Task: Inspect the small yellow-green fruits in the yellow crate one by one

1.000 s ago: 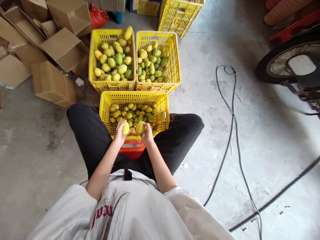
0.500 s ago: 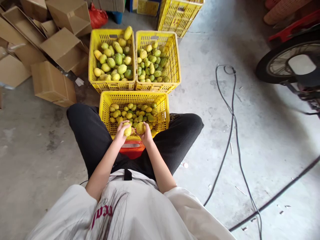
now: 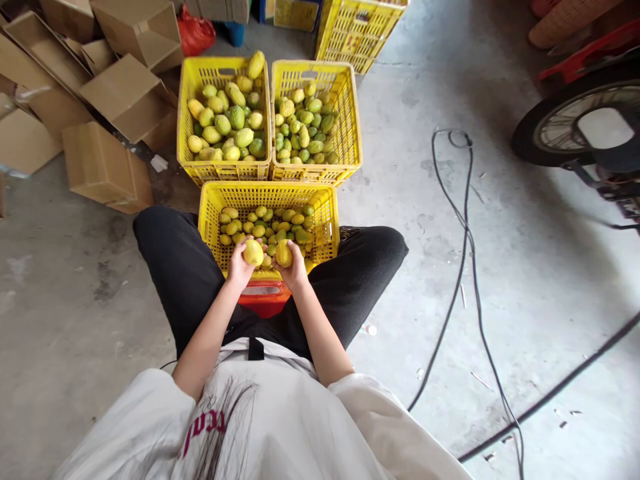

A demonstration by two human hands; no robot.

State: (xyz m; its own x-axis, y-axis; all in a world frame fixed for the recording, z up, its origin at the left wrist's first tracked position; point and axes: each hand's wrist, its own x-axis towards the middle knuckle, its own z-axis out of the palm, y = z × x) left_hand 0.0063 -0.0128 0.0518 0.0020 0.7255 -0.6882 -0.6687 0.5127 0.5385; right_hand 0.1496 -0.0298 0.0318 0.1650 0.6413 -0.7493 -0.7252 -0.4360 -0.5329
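My left hand (image 3: 241, 265) is closed around a yellow lemon (image 3: 253, 253), which rests on the palm with its upper side showing. In my right hand (image 3: 295, 267) is another yellow lemon (image 3: 284, 254), gripped between thumb and fingers. Both hands are over the near side of a yellow plastic crate (image 3: 332, 233) between my knees, the two lemons a little apart. Many smaller yellow and green lemons (image 3: 288, 215) lie inside this crate. Parts of the fingers are hidden under the fruit.
Two yellow crates, one on the left (image 3: 185, 110) and one on the right (image 3: 354, 113), stand beyond with green-yellow fruit. Cardboard boxes (image 3: 107, 163) pile up at left. A red object (image 3: 265, 303) sits under the near crate. Black cable (image 3: 467, 233) and a wheel (image 3: 530, 133) are at right.
Both hands have turned slightly, so the lemons show more of their upper faces. The left lemon now sits more openly on the palm; the right one has shifted slightly right.
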